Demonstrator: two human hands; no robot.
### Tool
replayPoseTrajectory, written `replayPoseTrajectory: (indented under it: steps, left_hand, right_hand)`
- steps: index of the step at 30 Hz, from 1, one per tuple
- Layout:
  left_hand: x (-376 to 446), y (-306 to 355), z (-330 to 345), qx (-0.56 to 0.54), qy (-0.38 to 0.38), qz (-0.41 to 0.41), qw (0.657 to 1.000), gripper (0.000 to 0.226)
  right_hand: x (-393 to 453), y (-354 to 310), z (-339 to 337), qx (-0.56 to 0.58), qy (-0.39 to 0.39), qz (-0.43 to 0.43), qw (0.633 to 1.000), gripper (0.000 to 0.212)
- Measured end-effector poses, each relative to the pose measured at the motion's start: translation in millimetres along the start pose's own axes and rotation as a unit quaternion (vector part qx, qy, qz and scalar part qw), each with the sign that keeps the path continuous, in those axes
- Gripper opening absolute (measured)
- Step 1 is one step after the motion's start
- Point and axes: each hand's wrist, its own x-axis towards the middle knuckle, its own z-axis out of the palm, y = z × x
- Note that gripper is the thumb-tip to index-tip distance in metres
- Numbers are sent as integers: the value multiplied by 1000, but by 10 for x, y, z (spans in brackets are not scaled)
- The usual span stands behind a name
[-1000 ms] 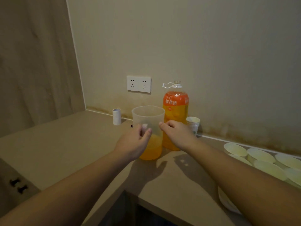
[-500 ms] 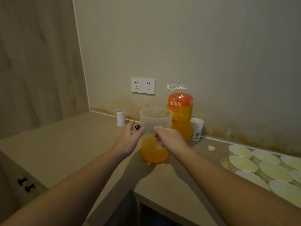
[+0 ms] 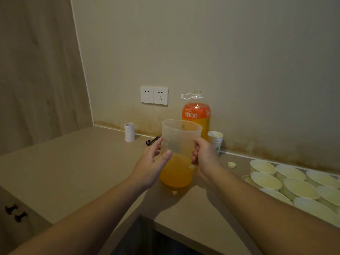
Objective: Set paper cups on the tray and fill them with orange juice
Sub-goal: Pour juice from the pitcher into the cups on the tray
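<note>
Right now you are holding the jug [image 3: 179, 153] upright, its long axis standing vertical, spout at the rim's far left, pointing toward the wall. It is sitting at the middle of the counter [image 3: 73, 162], or just above it; I cannot tell if its base is touching. Juice is filling roughly its lower third. Your right hand [image 3: 205, 159] is gripping the jug's right side, fingers curled round what may be a handle, though that part is hidden. Your left hand [image 3: 151, 162] is lying open against the left side, thumb pressing the wall, fingers spread and not closing.

Just behind the jug one juice bottle [image 3: 196, 115] is standing upright with its cap off; one small cap [image 3: 231, 164] is lying on the counter to the right. Beside the bottle one short stack of paper cups [image 3: 215, 139] is standing mouth up. To the far right about ten cups [image 3: 265, 181] are sitting packed together, mouths up, running out of view; what they are resting on is not visible. One white roll [image 3: 129, 132] is standing near the wall at left, under two sockets [image 3: 154, 95].
</note>
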Motion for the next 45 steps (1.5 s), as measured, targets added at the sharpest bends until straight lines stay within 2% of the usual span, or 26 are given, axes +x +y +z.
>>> replayPoseTrajectory:
  steps: [6,10,18,22,27,31,35,40,45]
  left_hand:
    - [-4,563,125,67,23,96,993,70]
    - [39,1074,296,99,11,169,981,67]
    - [122,1934,765,162,-27,291,942,61]
    - [48,2213,1114,152,-75,307,937,66]
    - [-150,2386,1576,172,-174,276,929,81]
    - [-176,2317,1843,237,-179,293,909,84]
    - [-207,2216,1958,226,-164,305,910,83]
    - [-210,2225,2071,217,-233,308,897,94]
    - [-118,2146,2246,193,-273,306,891,99]
  right_hand:
    - [-153,-631,-375,36,4,-34,999,51]
    - [-325,-1182,-733,37,-1,-65,997,44]
    - [-697,-2106,-1643,-25,28,-118,992,45]
    - [-790,-2377,-2094,-62,53,-124,989,45]
    - [-830,-2544,-2531,-128,99,-113,980,46]
    - [-784,-2563,-2782,-179,118,-96,972,44]
    - [-656,-2549,-2999,-215,127,-77,965,47]
    - [-492,-2509,-3177,-233,131,-48,962,57]
    - [-289,-2456,-3273,-270,126,-32,954,54]
